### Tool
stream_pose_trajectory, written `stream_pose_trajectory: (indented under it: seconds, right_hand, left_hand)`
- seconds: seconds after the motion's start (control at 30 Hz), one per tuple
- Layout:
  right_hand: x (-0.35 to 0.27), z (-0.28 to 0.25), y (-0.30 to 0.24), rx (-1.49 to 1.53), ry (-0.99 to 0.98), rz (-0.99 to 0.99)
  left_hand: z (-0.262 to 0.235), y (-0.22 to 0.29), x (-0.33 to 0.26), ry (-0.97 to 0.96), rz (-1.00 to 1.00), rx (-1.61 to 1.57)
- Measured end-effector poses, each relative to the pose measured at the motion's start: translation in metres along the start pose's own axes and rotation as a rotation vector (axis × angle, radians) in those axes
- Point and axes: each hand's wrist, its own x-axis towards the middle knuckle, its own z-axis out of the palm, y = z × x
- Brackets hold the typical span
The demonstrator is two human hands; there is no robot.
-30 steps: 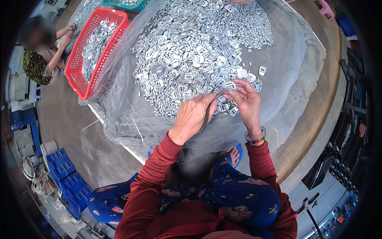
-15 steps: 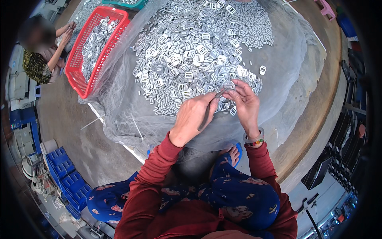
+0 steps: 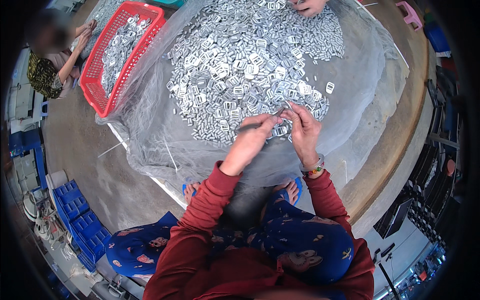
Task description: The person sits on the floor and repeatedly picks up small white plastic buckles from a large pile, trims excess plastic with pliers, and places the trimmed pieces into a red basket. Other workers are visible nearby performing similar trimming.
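My left hand (image 3: 251,142) is closed around a slim dark metal hand tool (image 3: 245,128), its exact kind unclear. The tool's tip meets a small silver buckle (image 3: 287,105), pinched in the fingertips of my right hand (image 3: 305,129). That buckle stands nearly edge-on and is partly hidden by my fingers. Both hands are over the near edge of a broad pile of silver slotted buckles (image 3: 239,90) and small silver pellets (image 3: 320,37). A lone buckle (image 3: 330,87) lies to the right of the pile.
Sheer grey netting (image 3: 160,145) lies under the pile. A red plastic basket (image 3: 104,107) of buckles stands at the far left, near a seated person (image 3: 47,75). Another person's hand (image 3: 309,7) reaches in at the far edge. Blue trays (image 3: 80,215) are at lower left.
My left hand has turned, laying the tool flatter, and the buckle has tipped edge-on. Another person's hand has come over the far side of the pile.
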Motion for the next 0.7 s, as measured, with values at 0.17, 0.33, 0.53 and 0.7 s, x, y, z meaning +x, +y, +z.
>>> stream_pose_trajectory:
  seconds: [0.17, 0.33, 0.53, 0.7]
  right_hand:
    - [0.006, 0.004, -0.007, -0.303, -0.069, -0.102]
    - [0.012, 0.009, -0.007, -0.198, -0.063, 0.095]
    - [-0.001, 0.008, 0.01, -0.013, 0.053, 0.127]
    - [0.0, 0.004, 0.015, 0.482, 0.149, 0.411]
  left_hand:
    - [0.011, -0.008, -0.003, 0.264, 0.414, 0.526]
    - [0.016, -0.013, -0.005, 0.311, 0.465, 0.84]
    - [0.003, -0.016, 0.006, 0.025, 0.29, 0.069]
    - [0.006, -0.022, 0.015, -0.073, -0.055, -0.218]
